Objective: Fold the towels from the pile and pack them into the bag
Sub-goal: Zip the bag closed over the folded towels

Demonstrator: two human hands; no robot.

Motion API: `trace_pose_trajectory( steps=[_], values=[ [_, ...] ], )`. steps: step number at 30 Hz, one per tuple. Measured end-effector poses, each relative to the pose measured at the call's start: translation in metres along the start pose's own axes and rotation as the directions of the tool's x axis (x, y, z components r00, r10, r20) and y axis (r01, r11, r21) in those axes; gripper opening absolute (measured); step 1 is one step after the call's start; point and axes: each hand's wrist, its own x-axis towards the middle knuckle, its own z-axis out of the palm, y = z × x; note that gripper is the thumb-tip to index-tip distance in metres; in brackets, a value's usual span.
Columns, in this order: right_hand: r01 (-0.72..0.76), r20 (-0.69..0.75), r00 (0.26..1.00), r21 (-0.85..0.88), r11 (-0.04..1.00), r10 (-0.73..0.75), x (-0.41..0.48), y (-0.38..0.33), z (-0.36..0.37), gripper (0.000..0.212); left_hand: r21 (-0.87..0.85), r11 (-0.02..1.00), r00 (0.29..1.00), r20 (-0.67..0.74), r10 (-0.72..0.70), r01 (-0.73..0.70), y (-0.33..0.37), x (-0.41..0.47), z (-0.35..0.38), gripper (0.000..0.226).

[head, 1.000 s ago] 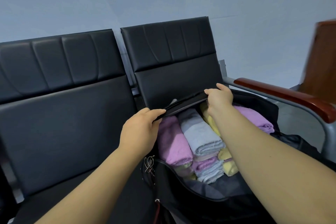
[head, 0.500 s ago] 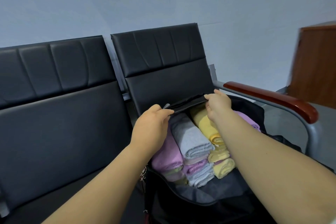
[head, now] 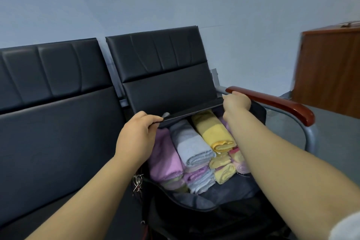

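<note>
On the right-hand seat, our bag [head: 204, 206] sits open, packed with folded towels [head: 191, 147]. Our left hand [head: 136, 136] and right hand [head: 236, 103] each grip its flap [head: 192, 111]. We judge only closing remains; no pile shows.

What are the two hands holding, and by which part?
Both grip the black bag by the far edge of its opening: the left hand at the left end, the right hand at the right.
</note>
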Motion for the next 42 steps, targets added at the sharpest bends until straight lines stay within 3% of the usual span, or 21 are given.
trace_pose_trajectory(
  steps=[2, 4, 7, 13, 16, 19, 21, 24, 26, 28, 31, 34, 42],
  values=[
    [0.201, -0.018, 0.978, -0.196, 0.960, -0.209, -0.004, 0.000, -0.009, 0.038, -0.022, 1.000, 0.999, 0.041, -0.014, 0.015, -0.002, -0.001, -0.001, 0.017],
    [0.375, 0.048, 0.921, -0.369, 0.850, -0.386, -0.007, 0.006, -0.024, 0.040, -0.040, 0.999, 0.994, 0.103, -0.020, 0.024, -0.005, -0.003, -0.003, 0.018],
    [0.498, 0.145, 0.853, -0.512, 0.699, -0.502, -0.011, 0.020, -0.052, 0.036, -0.074, 0.997, 0.981, 0.195, -0.007, 0.021, -0.010, -0.012, -0.005, 0.019],
    [0.501, 0.349, 0.856, -0.742, 0.445, -0.382, -0.038, 0.056, -0.094, 0.049, -0.101, 0.991, 0.970, 0.236, -0.057, 0.083, -0.020, -0.034, -0.012, 0.019],
    [0.603, 0.493, 0.794, -0.717, 0.350, -0.356, -0.070, 0.062, -0.092, 0.048, -0.177, 0.963, 0.970, 0.167, -0.174, 0.203, -0.032, -0.059, -0.023, 0.018],
    [0.789, 0.701, 0.612, -0.577, 0.214, -0.367, -0.115, 0.076, -0.076, 0.035, -0.367, 0.815, 0.890, 0.104, -0.443, 0.449, -0.054, -0.091, -0.032, 0.016],
    [0.897, 0.849, 0.442, -0.412, 0.161, -0.291, -0.151, 0.094, -0.063, 0.031, -0.469, 0.632, 0.775, 0.216, -0.595, 0.616, -0.069, -0.112, -0.031, 0.016],
    [0.970, 0.969, 0.203, -0.179, 0.163, -0.142, -0.199, 0.124, -0.045, 0.028, -0.504, 0.365, 0.607, 0.485, -0.630, 0.782, -0.082, -0.139, -0.018, 0.017],
    [0.973, 0.990, 0.134, -0.123, 0.194, -0.046, -0.218, 0.141, -0.037, 0.025, -0.533, 0.280, 0.583, 0.570, -0.579, 0.799, -0.088, -0.151, -0.010, 0.018],
    [0.972, 0.989, 0.148, -0.151, 0.182, 0.027, -0.223, 0.155, -0.032, 0.028, -0.570, 0.233, 0.590, 0.592, -0.548, 0.788, -0.094, -0.156, -0.005, 0.018],
    [0.964, 0.971, 0.234, -0.237, 0.122, 0.045, -0.218, 0.168, -0.034, 0.032, -0.592, 0.249, 0.616, 0.569, -0.545, 0.767, -0.103, -0.156, -0.001, 0.013],
    [0.950, 0.953, 0.297, -0.300, 0.081, 0.055, -0.213, 0.176, -0.038, 0.034, -0.630, 0.188, 0.622, 0.589, -0.516, 0.753, -0.107, -0.152, 0.004, 0.011],
    [0.946, 0.945, 0.319, -0.322, 0.025, 0.077, -0.211, 0.201, -0.033, 0.032, -0.671, -0.040, 0.564, 0.652, -0.506, 0.740, -0.129, -0.167, 0.012, 0.021]
  ],
)
